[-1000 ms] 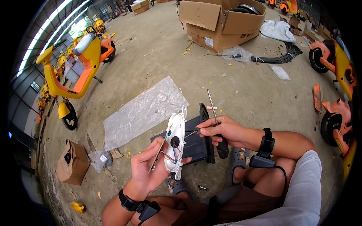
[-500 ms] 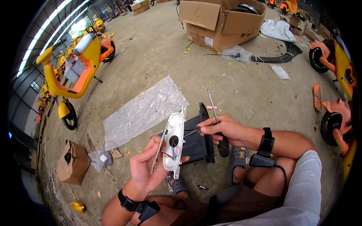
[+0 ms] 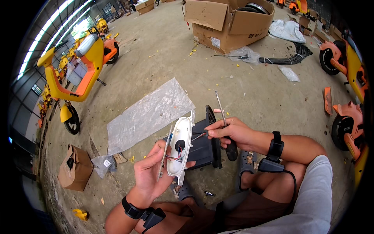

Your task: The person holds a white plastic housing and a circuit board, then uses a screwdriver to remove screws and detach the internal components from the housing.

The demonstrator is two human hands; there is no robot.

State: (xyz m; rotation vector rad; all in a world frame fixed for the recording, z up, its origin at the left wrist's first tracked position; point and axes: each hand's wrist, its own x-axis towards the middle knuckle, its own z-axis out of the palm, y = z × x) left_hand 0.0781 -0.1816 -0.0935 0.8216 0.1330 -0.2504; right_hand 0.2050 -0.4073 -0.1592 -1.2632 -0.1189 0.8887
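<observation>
My left hand (image 3: 150,165) grips a white oval plastic housing (image 3: 177,162), tilted upright with its hollow side showing. A thin circuit board strip (image 3: 164,153) stands along the housing's left edge, between my thumb and fingers. Thin coloured wires run from the strip to a black round grommet (image 3: 179,145) inside the housing. In my right hand (image 3: 233,134) is a screwdriver (image 3: 231,150) with a black handle, its shaft pointing up and away. That hand's thumb and forefinger also pinch the dark cable (image 3: 199,136) that comes out behind the housing. Below both hands lies a black plastic part (image 3: 200,156), partly hidden.
A clear plastic sheet (image 3: 148,117) lies ahead on the concrete floor. On the left are a small open carton (image 3: 75,168) and a yellow-orange scooter (image 3: 66,84). A large carton (image 3: 230,33) and a bundle of black cables (image 3: 284,60) are farther off. Scooters (image 3: 346,123) line the right.
The white housing has turned slightly in my left hand, and the circuit strip has tilted a little. My right hand has shifted very slightly, still holding screwdriver and cable.
</observation>
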